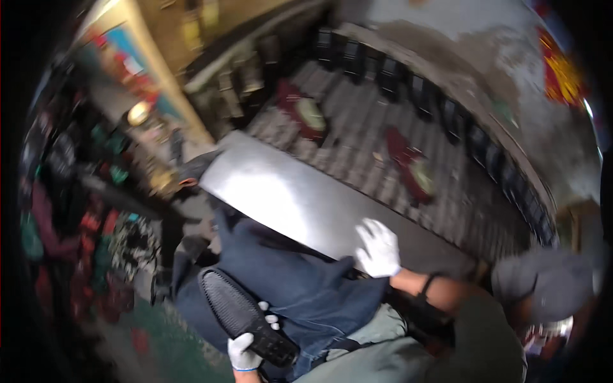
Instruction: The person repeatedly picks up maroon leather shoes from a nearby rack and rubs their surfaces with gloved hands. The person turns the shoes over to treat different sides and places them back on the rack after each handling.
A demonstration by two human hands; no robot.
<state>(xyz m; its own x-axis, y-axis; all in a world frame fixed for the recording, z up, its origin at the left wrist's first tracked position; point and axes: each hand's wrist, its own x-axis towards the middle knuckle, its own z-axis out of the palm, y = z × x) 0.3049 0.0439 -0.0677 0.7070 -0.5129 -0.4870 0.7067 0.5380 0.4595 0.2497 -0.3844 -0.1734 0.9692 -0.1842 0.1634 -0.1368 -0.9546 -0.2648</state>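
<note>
My left hand [244, 352], in a white glove, grips a black shoe sole [239, 303] over my lap, its treaded face up and its heel end toward me. Whether an upper is attached underneath cannot be seen. White fingertips show past the sole's right edge. My right hand [380, 249], also gloved in white, is at the smooth metal board [281, 191] in front of me; its fingers are apart and hold nothing. I cannot tell whether it touches the metal. A dark blue cloth [287, 268] covers my legs.
Beyond the board, a slatted surface [357, 121] bears two maroon shoe pieces [408, 163] with pale green patches. Several black shoes [421, 96] line its far rim. A person in a grey cap [543, 281] is close at right. Blurred clutter [83, 217] fills the left.
</note>
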